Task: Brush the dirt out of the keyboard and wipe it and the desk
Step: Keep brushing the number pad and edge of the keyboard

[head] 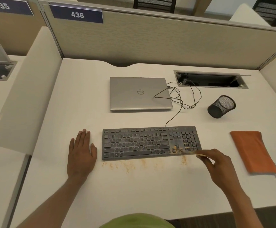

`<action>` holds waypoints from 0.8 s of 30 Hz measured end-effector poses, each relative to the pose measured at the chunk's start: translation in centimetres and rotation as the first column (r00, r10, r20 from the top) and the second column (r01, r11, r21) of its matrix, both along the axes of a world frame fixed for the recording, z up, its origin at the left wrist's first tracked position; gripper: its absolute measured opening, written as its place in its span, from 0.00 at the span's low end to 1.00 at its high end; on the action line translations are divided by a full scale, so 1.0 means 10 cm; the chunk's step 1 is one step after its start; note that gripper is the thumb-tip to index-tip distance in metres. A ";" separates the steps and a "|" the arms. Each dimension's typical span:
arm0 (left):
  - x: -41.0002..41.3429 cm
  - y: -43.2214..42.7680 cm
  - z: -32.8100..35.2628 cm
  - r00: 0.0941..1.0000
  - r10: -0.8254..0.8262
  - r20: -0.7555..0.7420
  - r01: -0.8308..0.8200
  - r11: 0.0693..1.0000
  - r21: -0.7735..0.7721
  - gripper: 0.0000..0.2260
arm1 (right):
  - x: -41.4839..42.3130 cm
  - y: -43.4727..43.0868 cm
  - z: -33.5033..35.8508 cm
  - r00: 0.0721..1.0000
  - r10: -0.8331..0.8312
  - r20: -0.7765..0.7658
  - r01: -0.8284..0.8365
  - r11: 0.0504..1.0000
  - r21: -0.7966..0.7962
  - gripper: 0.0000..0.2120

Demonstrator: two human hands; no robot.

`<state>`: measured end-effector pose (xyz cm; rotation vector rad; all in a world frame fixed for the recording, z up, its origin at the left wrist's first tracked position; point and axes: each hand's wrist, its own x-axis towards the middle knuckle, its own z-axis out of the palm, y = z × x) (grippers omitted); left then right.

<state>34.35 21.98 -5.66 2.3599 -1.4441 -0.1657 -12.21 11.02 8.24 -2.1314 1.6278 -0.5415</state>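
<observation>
Now, left hand [82, 153]: flat on the desk [134, 195], fingers straight, holding nothing, just left of the keyboard [142, 142].
Right hand [216, 163]: fingers curled, pinching a pale brush [200, 155], blurred, at the keyboard's near right corner.
Dirt on keys [176, 149]: orange grit just left of the right hand's fingertips, around the arrow keys.
Dirt on desk [127, 165]: scattered along the keyboard's near edge, between the two hands.
Cloth [252, 152]: orange, folded, right of the right hand, apart from it.
Laptop [139, 92]: closed, beyond both hands.
</observation>
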 end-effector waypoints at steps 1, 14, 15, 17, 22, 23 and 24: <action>0.00 0.00 0.00 1.000 -0.001 -0.001 0.001 1.000 0.001 0.29 | 0.04 -0.02 -0.01 1.000 -0.009 0.027 0.010 1.000 -0.018 0.15; 0.00 -0.01 0.00 1.000 -0.001 0.001 0.002 1.000 -0.008 0.29 | 0.02 0.02 -0.07 0.993 0.049 -0.107 -0.048 0.999 0.006 0.14; 0.00 -0.01 0.00 1.000 -0.002 0.000 0.002 1.000 -0.009 0.29 | 0.03 0.00 -0.08 0.994 0.042 -0.104 -0.042 0.999 -0.003 0.14; 0.00 -0.01 -0.01 1.000 -0.003 -0.003 0.003 1.000 -0.009 0.29 | 0.10 -0.04 -0.09 0.995 0.041 -0.086 -0.043 0.999 -0.024 0.15; 0.00 0.00 0.00 1.000 -0.003 -0.005 0.003 1.000 -0.007 0.29 | 0.35 -0.08 -0.11 0.997 0.066 -0.036 -0.069 0.993 -0.092 0.16; 0.00 0.00 0.00 1.000 -0.004 -0.005 0.003 1.000 -0.009 0.29 | 0.37 -0.08 -0.12 0.996 0.071 -0.050 -0.075 0.993 -0.091 0.16; 0.00 0.00 0.00 1.000 -0.004 -0.006 0.004 1.000 -0.012 0.29 | 0.38 -0.06 -0.13 0.995 0.080 -0.066 -0.086 0.993 -0.083 0.16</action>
